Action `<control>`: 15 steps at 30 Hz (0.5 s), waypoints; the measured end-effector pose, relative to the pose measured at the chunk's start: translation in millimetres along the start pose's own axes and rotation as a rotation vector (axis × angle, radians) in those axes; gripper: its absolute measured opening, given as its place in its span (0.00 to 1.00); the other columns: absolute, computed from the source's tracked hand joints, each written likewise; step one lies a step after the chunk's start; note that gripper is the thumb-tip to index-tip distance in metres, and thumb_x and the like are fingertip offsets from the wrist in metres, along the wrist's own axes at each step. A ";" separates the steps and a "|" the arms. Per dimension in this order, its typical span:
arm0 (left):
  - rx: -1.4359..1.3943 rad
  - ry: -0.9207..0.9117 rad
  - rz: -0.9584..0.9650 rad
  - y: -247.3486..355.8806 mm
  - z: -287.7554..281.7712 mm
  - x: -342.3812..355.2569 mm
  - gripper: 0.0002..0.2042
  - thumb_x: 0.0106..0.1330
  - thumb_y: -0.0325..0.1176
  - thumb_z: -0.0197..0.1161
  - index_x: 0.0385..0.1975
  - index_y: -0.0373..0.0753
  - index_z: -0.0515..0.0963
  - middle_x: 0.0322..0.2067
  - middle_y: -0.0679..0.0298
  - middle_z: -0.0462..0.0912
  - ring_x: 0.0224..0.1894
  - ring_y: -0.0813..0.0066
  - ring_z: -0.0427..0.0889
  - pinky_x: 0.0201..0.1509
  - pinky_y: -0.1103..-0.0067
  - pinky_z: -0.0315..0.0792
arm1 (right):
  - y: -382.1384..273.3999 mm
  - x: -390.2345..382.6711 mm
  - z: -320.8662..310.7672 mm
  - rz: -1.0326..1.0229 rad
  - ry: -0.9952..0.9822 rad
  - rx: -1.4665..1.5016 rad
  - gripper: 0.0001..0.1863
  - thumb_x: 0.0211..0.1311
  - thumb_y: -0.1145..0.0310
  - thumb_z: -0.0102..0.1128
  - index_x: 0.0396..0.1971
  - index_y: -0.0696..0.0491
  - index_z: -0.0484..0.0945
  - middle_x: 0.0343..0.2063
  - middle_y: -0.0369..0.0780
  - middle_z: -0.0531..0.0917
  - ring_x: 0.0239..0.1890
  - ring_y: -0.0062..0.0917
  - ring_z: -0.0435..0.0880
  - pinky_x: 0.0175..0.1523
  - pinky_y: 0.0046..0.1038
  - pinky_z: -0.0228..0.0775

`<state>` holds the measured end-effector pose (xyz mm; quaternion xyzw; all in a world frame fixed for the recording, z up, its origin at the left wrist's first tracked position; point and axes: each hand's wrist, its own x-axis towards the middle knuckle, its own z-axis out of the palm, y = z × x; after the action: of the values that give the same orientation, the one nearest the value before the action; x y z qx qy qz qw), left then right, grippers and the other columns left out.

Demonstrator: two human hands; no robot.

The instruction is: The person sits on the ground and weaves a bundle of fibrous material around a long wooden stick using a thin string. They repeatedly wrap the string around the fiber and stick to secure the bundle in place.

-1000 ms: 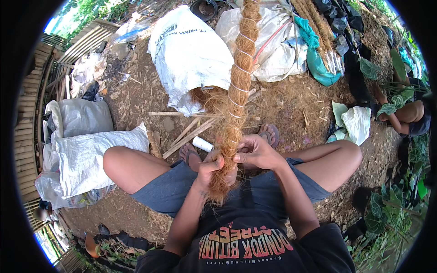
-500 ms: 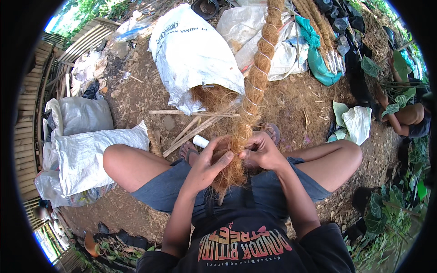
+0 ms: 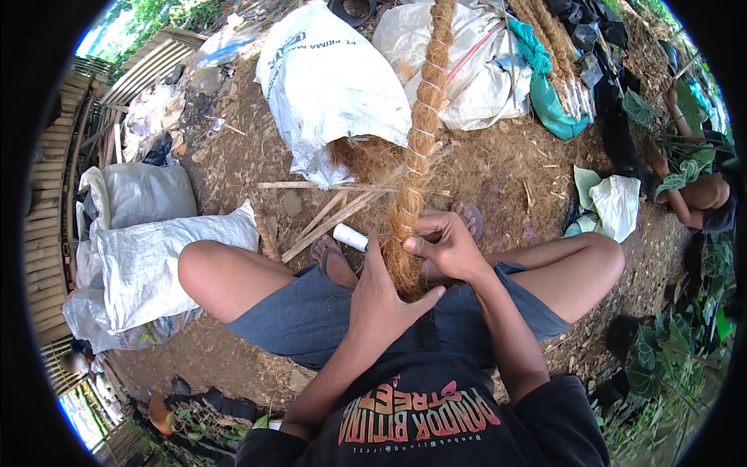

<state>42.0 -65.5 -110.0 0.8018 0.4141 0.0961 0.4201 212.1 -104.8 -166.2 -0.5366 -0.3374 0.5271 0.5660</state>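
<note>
A long coir pole (image 3: 424, 117), wound with thin white twine in a spiral, leans down toward me from the top of the view. Its loose, shaggy lower end (image 3: 403, 272) lies between my hands. My right hand (image 3: 451, 245) closes on the pole's right side, thumb and forefinger pressed to the fibre near the last visible turns of twine. On the other side, my left hand (image 3: 383, 300) is spread around the lower tip, with thumb stretched out and fingers along the left side. A white spool of twine (image 3: 350, 237) lies beside my left foot.
Ahead, a white sack (image 3: 334, 86) spills brown coir fibre (image 3: 362, 159). Thin wooden sticks (image 3: 334, 222) lie before my feet. Filled sacks (image 3: 175, 257) stand at left. More sacks (image 3: 482, 86) and coir poles (image 3: 548, 35) lie at back right. Another person (image 3: 692, 194) sits at far right.
My left hand has moved down and opened from its pinch on the pole. The pole's upper part has swung left. My right hand stays at the pole's side, and more of the spool shows.
</note>
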 end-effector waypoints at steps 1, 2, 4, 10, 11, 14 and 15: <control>0.112 0.054 0.000 -0.8 6.9 -2.9 0.57 0.55 0.45 0.80 0.73 0.23 0.44 0.59 0.33 0.70 0.59 0.41 0.78 0.61 0.63 0.74 | 2.0 0.5 -0.2 0.010 0.006 -0.027 0.08 0.63 0.74 0.70 0.38 0.62 0.85 0.28 0.31 0.76 0.29 0.11 0.67 0.32 0.23 0.59; 0.077 0.115 0.015 -3.1 11.6 -4.7 0.50 0.58 0.39 0.77 0.69 0.23 0.47 0.55 0.31 0.72 0.56 0.37 0.79 0.57 0.61 0.76 | 4.2 1.7 -0.9 0.022 0.017 -0.050 0.08 0.63 0.74 0.70 0.36 0.63 0.84 0.28 0.31 0.75 0.29 0.12 0.67 0.32 0.23 0.58; -0.008 0.143 -0.020 -9.7 16.0 -6.7 0.41 0.61 0.37 0.73 0.64 0.23 0.53 0.53 0.29 0.73 0.53 0.36 0.80 0.53 0.58 0.77 | 8.7 3.4 -1.8 0.059 0.041 -0.080 0.10 0.63 0.73 0.70 0.30 0.65 0.80 0.26 0.31 0.72 0.28 0.12 0.65 0.31 0.24 0.57; 0.079 0.283 0.208 -19.0 12.3 -10.6 0.14 0.66 0.26 0.66 0.47 0.31 0.70 0.41 0.43 0.79 0.40 0.40 0.83 0.44 0.61 0.78 | 10.0 2.5 -2.3 0.081 0.079 -0.141 0.15 0.64 0.72 0.70 0.24 0.64 0.74 0.24 0.31 0.68 0.28 0.13 0.62 0.32 0.25 0.56; 0.059 0.304 0.219 -19.6 11.1 -10.1 0.12 0.66 0.24 0.66 0.45 0.32 0.72 0.40 0.46 0.79 0.38 0.42 0.82 0.44 0.63 0.77 | 7.7 1.8 -2.6 0.087 0.076 -0.150 0.13 0.65 0.72 0.69 0.26 0.64 0.75 0.24 0.30 0.69 0.28 0.12 0.63 0.32 0.24 0.57; -0.014 0.302 0.218 -23.6 5.3 -10.9 0.10 0.64 0.21 0.66 0.42 0.33 0.74 0.37 0.50 0.79 0.35 0.45 0.80 0.42 0.67 0.75 | -0.2 0.8 -1.2 0.095 0.070 -0.168 0.12 0.65 0.73 0.69 0.27 0.63 0.77 0.24 0.27 0.69 0.29 0.10 0.64 0.33 0.22 0.56; -0.036 0.292 0.208 -26.0 2.9 -10.5 0.10 0.64 0.21 0.66 0.42 0.33 0.74 0.36 0.51 0.79 0.34 0.47 0.80 0.41 0.68 0.75 | -2.8 0.2 -0.9 0.089 0.075 -0.165 0.13 0.65 0.73 0.68 0.25 0.62 0.75 0.23 0.27 0.67 0.28 0.10 0.62 0.32 0.23 0.55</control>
<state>21.6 -67.2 -129.4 0.8102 0.3839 0.2617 0.3574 213.7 -104.4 -163.7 -0.6153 -0.3343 0.5016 0.5080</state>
